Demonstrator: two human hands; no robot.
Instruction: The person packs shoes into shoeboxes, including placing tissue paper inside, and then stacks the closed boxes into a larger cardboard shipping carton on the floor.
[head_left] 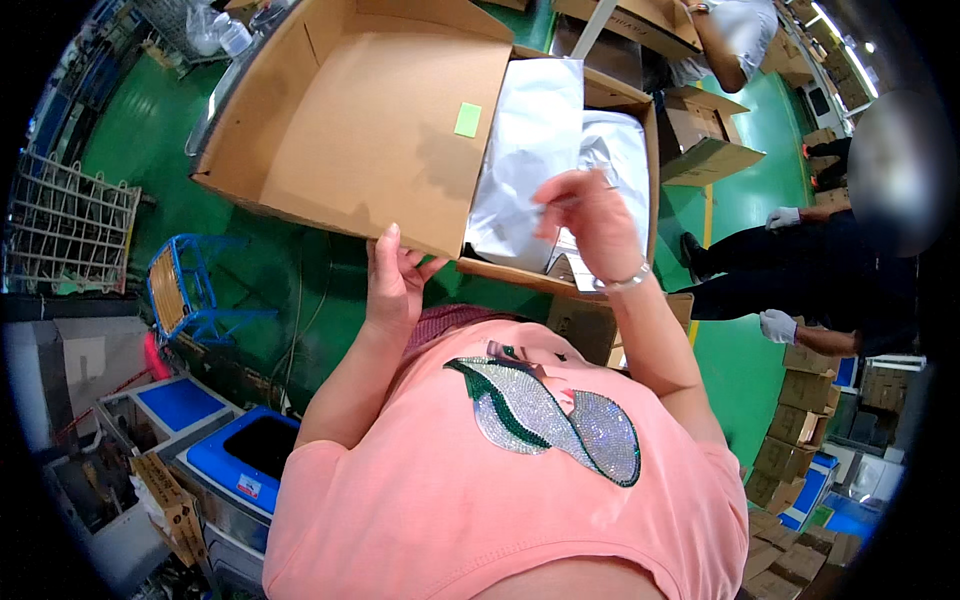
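Pink sparkle-print fabric shirt [430,490] nearest; left hand [395,280] pinches the near edge of the brown cardboard box's [515,276] lid [370,120], where slipping could drop it onto silvery-white wrapped packages [525,150] inside; right hand [600,225], bunched, grip too blurred to tell, might tear wrapping

At an open brown cardboard box [653,185], the left hand [393,287] touches the brown lid's [375,120] near edge, the blurred right hand [600,222] over smooth white-wrapped packages [528,125].

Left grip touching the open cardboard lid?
Touching: the head view shows the left grip with a digit laid over the edge of the cardboard lid.
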